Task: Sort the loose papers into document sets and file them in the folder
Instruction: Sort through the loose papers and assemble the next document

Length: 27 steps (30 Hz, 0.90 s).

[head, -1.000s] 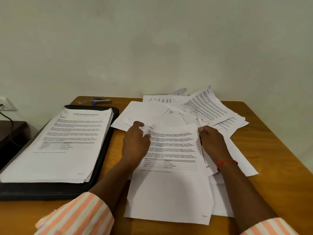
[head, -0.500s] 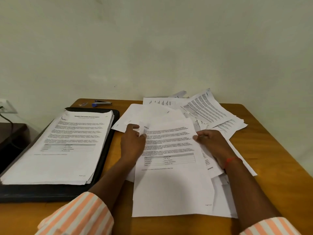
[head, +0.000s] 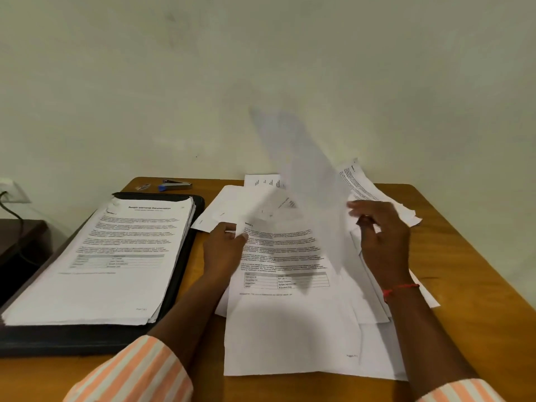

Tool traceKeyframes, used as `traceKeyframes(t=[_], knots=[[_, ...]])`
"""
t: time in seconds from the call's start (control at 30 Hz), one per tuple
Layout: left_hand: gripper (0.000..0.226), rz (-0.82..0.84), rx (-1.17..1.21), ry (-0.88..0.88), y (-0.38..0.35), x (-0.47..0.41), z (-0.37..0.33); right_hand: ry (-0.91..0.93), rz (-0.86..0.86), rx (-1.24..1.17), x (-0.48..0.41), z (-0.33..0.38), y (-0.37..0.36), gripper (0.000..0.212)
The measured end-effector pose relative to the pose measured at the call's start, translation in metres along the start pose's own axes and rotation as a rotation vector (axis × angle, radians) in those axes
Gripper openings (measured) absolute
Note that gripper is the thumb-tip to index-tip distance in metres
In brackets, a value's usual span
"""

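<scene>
Your left hand (head: 223, 250) pinches a corner of the flat printed sheet (head: 290, 329), while a thin white page (head: 313, 192) stands blurred and tilted beside your right hand (head: 383, 245), whose grip cannot be told

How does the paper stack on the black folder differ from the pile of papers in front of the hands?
The paper stack is squared, edges aligned; the loose pile is spread at many angles. The paper stack lies on the black folder; the loose pile directly on the table. No hand touches the paper stack; the left hand pinches a corner in the loose pile. Both are white printed sheets.
</scene>
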<state>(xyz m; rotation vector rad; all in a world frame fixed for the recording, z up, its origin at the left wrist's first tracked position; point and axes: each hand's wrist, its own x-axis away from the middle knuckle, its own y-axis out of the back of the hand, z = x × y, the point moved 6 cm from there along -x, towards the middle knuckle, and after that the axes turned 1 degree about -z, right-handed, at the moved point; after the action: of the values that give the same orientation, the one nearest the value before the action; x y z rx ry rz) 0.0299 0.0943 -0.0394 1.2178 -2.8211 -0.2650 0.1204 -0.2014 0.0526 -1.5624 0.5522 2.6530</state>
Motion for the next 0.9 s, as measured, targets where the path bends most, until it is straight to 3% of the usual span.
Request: traceKeyframes(t=[0.1, 0.2, 0.43, 0.6, 0.7, 0.77, 0.83, 0.9], knots=[[0.015, 0.024, 0.0, 0.039, 0.006, -0.005, 0.003, -0.065, 0.235, -0.016, 0.007, -0.013, -0.021, 0.042], [0.014, 0.033, 0.035, 0.058, 0.009, -0.004, 0.002, -0.169, 0.343, -0.011, 0.016, -0.026, -0.029, 0.065], [0.021, 0.016, 0.097, 0.11, 0.005, -0.008, 0.005, -0.332, 0.453, -0.05, 0.03, -0.041, -0.04, 0.052], [0.024, 0.019, 0.102, 0.109, 0.003, -0.007, 0.006, -0.734, 0.291, -0.165, 0.031, -0.048, -0.037, 0.019], [0.012, 0.02, 0.118, 0.112, 0.002, -0.007, 0.006, -1.009, 0.313, -0.212, 0.04, -0.053, -0.036, 0.054], [0.013, 0.012, 0.143, 0.114, 0.003, -0.005, 0.004, -1.164, 0.321, -0.418, 0.046, -0.051, -0.04, 0.05], [0.018, 0.019, 0.167, 0.112, 0.003, -0.004, 0.003, -1.115, 0.201, -0.368, 0.04, -0.054, -0.033, 0.042], [0.012, 0.035, 0.18, 0.121, 0.002, -0.003, 0.003, -0.864, -0.056, -0.1, 0.022, -0.046, -0.01, 0.03]])
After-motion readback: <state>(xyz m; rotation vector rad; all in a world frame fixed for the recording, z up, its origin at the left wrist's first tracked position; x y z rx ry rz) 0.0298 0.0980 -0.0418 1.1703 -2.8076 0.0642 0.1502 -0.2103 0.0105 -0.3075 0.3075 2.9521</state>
